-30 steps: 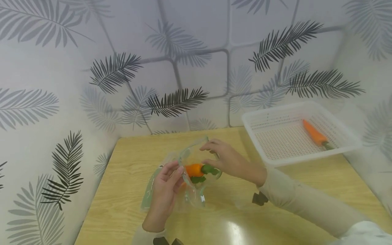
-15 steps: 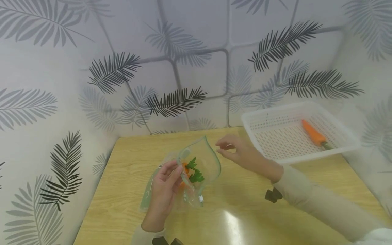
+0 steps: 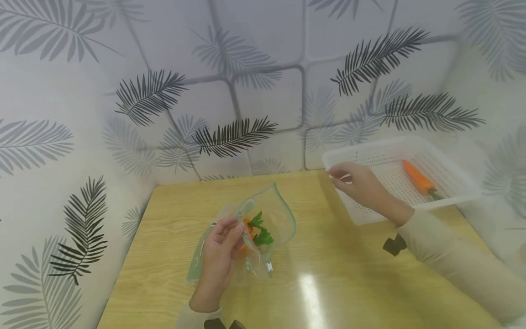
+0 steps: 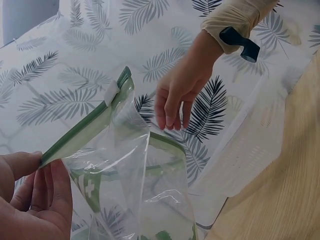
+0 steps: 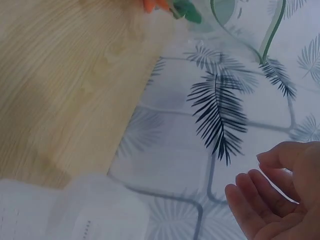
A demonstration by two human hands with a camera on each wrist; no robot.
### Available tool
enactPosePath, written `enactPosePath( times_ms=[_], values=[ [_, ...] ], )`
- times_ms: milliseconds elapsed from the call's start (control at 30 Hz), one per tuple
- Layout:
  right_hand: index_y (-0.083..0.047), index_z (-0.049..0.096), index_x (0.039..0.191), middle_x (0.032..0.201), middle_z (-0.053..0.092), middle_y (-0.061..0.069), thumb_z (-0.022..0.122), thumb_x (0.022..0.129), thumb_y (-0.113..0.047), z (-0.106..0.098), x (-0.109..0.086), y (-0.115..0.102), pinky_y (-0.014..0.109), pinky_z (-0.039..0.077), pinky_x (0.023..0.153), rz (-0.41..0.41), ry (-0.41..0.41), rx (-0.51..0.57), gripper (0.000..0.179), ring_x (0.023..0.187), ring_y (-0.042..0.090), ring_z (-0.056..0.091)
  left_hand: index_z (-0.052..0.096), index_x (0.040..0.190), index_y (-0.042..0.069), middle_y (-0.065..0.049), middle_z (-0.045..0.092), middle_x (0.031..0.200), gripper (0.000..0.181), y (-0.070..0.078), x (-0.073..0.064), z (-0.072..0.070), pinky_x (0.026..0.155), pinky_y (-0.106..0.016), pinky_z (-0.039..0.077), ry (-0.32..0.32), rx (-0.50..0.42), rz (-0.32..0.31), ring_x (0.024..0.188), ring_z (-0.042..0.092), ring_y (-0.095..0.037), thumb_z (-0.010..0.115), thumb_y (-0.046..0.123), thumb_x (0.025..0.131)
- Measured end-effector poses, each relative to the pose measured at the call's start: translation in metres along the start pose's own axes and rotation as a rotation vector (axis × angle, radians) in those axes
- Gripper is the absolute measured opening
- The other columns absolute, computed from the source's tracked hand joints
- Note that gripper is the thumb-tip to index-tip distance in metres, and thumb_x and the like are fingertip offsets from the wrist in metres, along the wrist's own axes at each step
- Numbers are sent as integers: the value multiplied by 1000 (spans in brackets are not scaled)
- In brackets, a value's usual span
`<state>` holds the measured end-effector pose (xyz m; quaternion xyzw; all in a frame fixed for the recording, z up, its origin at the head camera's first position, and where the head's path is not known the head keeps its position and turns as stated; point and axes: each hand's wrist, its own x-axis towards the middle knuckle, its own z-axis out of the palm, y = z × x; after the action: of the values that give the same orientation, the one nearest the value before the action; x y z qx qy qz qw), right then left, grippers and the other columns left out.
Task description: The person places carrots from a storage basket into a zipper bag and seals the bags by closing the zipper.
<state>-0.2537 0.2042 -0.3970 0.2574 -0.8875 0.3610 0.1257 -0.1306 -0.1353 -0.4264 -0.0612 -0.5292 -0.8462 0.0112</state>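
My left hand pinches the edge of a clear zip bag between thumb and fingers. The bag's mouth gapes toward the right; a white slider sits on its green zip strip. Inside, orange carrot shows with green leafy tops; the rest is hidden behind hand and plastic. My right hand holds nothing, its fingers loosely bent, and overlaps the left rim of a white plastic basket. A single carrot lies in that basket, toward its right side.
Under the bag lies a flat green-and-clear pack on the wooden table. The leaf-patterned wall stands right behind the table's back edge, close to the basket.
The right hand let go of a carrot inside the bag, drew back from its mouth and moved right to the basket. The left hand stayed in place, holding the bag.
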Motion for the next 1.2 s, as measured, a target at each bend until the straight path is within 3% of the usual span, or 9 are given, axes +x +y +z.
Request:
enactPosePath(
  times_ms=[200, 433, 800, 933, 1067, 1200],
  values=[
    [-1, 63, 106, 101, 65, 14, 60, 90, -11, -24, -2, 32, 41, 54, 77, 110, 28, -57, 19, 90, 27, 62, 52, 115, -3, -6, 58, 104, 23, 0, 0, -1, 85, -27, 52, -19, -7, 10, 90, 60, -13, 56, 3, 92],
    [5, 59, 110, 104, 62, 23, 58, 91, -11, -45, -9, 73, 51, 49, 80, 167, 63, -103, 25, 93, 36, 59, 48, 117, -8, -6, 58, 102, 29, 0, -1, 0, 84, -27, 52, -11, 8, 10, 88, 61, -13, 57, 4, 92],
    [11, 48, 120, 115, 52, 34, 49, 95, -12, -77, -38, 147, 60, 39, 88, 320, -14, -201, 34, 102, 47, 50, 40, 121, -13, -8, 57, 106, 37, -2, -1, -3, 87, -27, 51, -3, 19, -1, 94, 60, -17, 56, 5, 93],
    [11, 45, 124, 117, 50, 34, 37, 99, -32, -85, -47, 164, 59, 42, 85, 437, -54, -234, 50, 102, 47, 50, 40, 121, -13, -9, 57, 106, 37, -2, -1, -3, 86, -28, 51, -5, 27, 13, 94, 60, -16, 56, 5, 93],
    [12, 40, 128, 125, 43, 36, 25, 94, -59, -91, -51, 173, 61, 43, 82, 572, -115, -238, 81, 99, 46, 50, 40, 121, -13, -11, 57, 106, 37, -3, -1, -3, 86, -28, 52, -3, 28, 17, 92, 60, -16, 56, 4, 92],
    [15, 40, 126, 124, 42, 38, 26, 91, -64, -97, -57, 178, 65, 38, 84, 598, -152, -267, 88, 102, 49, 46, 40, 121, -14, -8, 58, 104, 37, -3, -2, -3, 86, -27, 51, -3, 31, 16, 91, 60, -14, 55, 4, 93]
  ],
)
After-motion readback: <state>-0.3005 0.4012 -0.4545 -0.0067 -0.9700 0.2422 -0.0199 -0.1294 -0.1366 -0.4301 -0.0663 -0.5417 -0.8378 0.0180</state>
